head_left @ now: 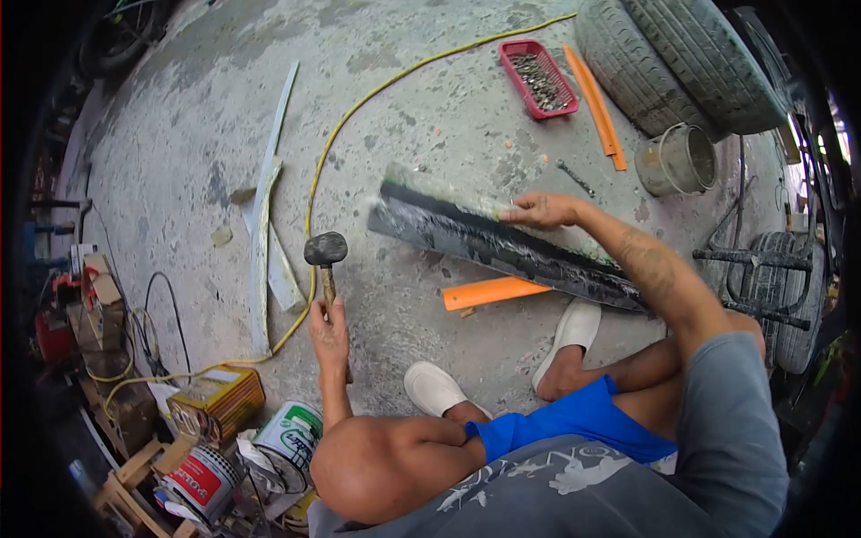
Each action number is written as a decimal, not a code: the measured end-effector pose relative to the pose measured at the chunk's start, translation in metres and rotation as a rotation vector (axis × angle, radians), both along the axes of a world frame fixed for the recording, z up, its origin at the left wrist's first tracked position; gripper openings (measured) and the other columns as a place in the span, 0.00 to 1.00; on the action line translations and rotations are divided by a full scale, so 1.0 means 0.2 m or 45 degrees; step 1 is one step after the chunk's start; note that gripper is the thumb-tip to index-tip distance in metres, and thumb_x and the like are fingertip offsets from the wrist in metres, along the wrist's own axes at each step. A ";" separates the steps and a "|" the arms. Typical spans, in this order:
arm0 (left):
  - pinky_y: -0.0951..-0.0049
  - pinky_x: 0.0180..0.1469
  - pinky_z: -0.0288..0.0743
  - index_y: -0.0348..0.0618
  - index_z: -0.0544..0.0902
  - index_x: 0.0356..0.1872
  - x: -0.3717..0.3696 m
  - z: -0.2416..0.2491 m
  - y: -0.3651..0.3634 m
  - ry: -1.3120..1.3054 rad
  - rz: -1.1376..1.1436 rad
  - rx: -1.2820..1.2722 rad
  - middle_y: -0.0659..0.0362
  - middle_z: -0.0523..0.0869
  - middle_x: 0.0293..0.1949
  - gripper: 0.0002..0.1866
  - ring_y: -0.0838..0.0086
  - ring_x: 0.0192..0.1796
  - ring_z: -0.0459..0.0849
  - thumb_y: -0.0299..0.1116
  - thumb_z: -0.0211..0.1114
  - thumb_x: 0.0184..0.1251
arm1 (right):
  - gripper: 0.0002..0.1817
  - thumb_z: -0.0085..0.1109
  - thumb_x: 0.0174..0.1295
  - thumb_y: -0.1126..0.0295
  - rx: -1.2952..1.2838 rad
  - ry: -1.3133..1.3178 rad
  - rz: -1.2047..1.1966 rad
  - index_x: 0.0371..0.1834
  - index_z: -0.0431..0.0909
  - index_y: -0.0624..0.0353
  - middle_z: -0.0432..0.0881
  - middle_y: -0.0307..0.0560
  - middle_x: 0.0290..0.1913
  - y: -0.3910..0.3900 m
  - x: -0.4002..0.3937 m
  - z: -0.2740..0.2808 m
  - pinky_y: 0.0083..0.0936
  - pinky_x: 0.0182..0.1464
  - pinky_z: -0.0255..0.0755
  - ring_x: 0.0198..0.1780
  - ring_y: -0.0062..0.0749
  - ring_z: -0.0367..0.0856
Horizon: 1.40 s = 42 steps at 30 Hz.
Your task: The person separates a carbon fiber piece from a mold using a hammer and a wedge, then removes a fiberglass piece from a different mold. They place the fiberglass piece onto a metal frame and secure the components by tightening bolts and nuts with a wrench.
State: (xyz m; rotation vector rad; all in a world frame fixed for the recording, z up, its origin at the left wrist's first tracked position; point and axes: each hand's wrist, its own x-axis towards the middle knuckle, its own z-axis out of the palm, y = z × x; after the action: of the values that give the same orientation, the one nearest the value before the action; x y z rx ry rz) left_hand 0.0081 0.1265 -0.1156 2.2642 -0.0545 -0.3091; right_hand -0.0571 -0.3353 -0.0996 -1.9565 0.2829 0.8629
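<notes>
A mallet with a black head and a wooden handle stands upright in my left hand, whose fingers are wrapped round the handle. My right hand grips the upper edge of a long dark panel, which is scuffed with whitish marks and tilted above the floor. The panel's left end looks slightly blurred. Below it, an orange strip lies on the concrete, partly hidden by the panel.
A yellow cable curves across the floor. Pale strips lie left. A red basket of small metal parts, another orange strip, a bucket and tires are at upper right. Paint cans stand lower left.
</notes>
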 end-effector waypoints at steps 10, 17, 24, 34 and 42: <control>0.74 0.24 0.57 0.40 0.72 0.29 0.32 0.94 -0.65 -0.088 -0.682 -0.308 0.67 0.67 0.17 0.20 0.82 0.20 0.63 0.46 0.56 0.74 | 0.34 0.53 0.68 0.43 -0.111 -0.716 -0.039 0.62 0.71 0.64 0.80 0.50 0.41 -0.32 0.02 0.42 0.26 0.47 0.69 0.44 0.31 0.75; 0.82 0.17 0.54 0.40 0.70 0.31 0.19 1.34 -1.00 -0.462 -0.827 -0.606 0.66 0.67 0.17 0.22 0.86 0.18 0.63 0.51 0.53 0.76 | 0.24 0.62 0.65 0.52 -0.108 -0.687 -0.221 0.47 0.73 0.65 0.78 0.54 0.30 -0.30 0.03 0.43 0.35 0.37 0.69 0.33 0.35 0.76; 0.78 0.18 0.55 0.45 0.70 0.25 -0.02 0.70 -1.22 -0.559 -0.514 -0.669 0.65 0.69 0.16 0.24 0.82 0.18 0.64 0.53 0.51 0.76 | 0.20 0.59 0.66 0.57 -0.050 -0.720 -0.358 0.46 0.72 0.66 0.79 0.63 0.35 -0.26 -0.03 0.41 0.39 0.43 0.70 0.40 0.49 0.79; 0.82 0.16 0.51 0.41 0.70 0.33 -0.13 0.97 -1.23 -0.400 -0.148 -1.071 0.66 0.66 0.15 0.20 0.85 0.15 0.63 0.49 0.49 0.77 | 0.23 0.64 0.61 0.57 -0.099 -0.747 -0.455 0.48 0.75 0.66 0.79 0.56 0.32 -0.36 0.00 0.30 0.35 0.40 0.71 0.36 0.40 0.79; 0.62 0.27 0.66 0.36 0.75 0.28 -0.15 0.13 -0.60 -0.611 0.100 0.314 0.52 0.76 0.19 0.20 0.62 0.22 0.73 0.45 0.63 0.71 | 0.30 0.63 0.62 0.54 0.049 -0.519 -0.467 0.58 0.75 0.68 0.83 0.57 0.48 -0.53 0.20 -0.14 0.33 0.52 0.74 0.50 0.36 0.80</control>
State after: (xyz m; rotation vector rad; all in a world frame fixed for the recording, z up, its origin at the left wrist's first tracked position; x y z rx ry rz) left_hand -0.0223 0.0072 -0.0905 2.5311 -0.1844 0.2893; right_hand -0.0166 -0.4411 -0.1269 -1.9127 0.3639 0.2239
